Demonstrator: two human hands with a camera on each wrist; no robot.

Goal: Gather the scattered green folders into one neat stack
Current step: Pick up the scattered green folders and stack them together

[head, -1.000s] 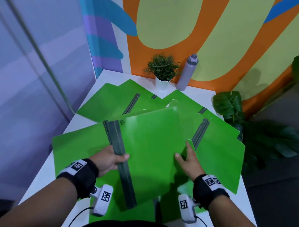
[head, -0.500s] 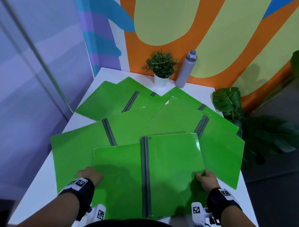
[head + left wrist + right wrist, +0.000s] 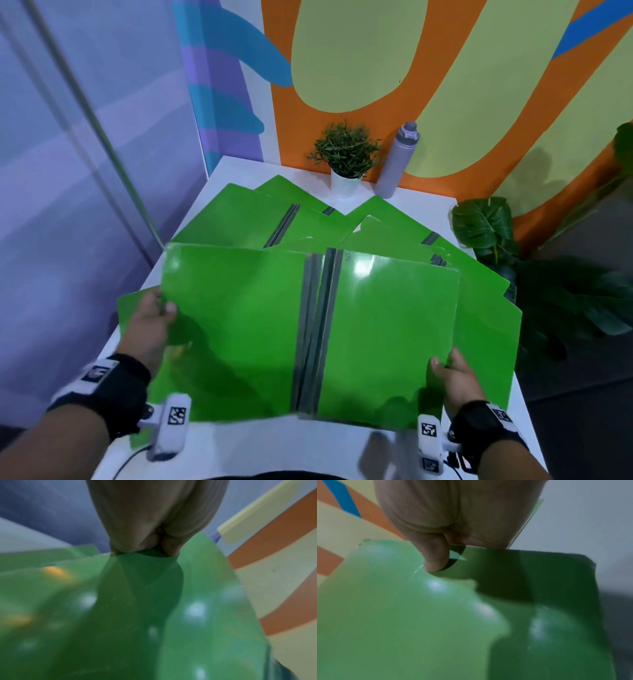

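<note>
Two green folders (image 3: 308, 329) pinched at opposite edges by left hand (image 3: 149, 325) and right hand (image 3: 452, 377).

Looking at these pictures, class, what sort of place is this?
Probably an office or studio corner: a white table strewn with green folders, a small potted plant and a water bottle against a painted mural wall.

the right hand (image 3: 453, 513) fills the top of the right wrist view, its thumb (image 3: 435, 555) pressed down onto the glossy top face of a green folder (image 3: 402, 615) near that folder's edge. a second green sheet (image 3: 556, 588) lies just beneath, sticking out to the right in shadow. pale glare spots sit on the plastic. behind, an orange, cream and blue wall (image 3: 342, 513) at left, grey surface (image 3: 590, 520) at right
</note>
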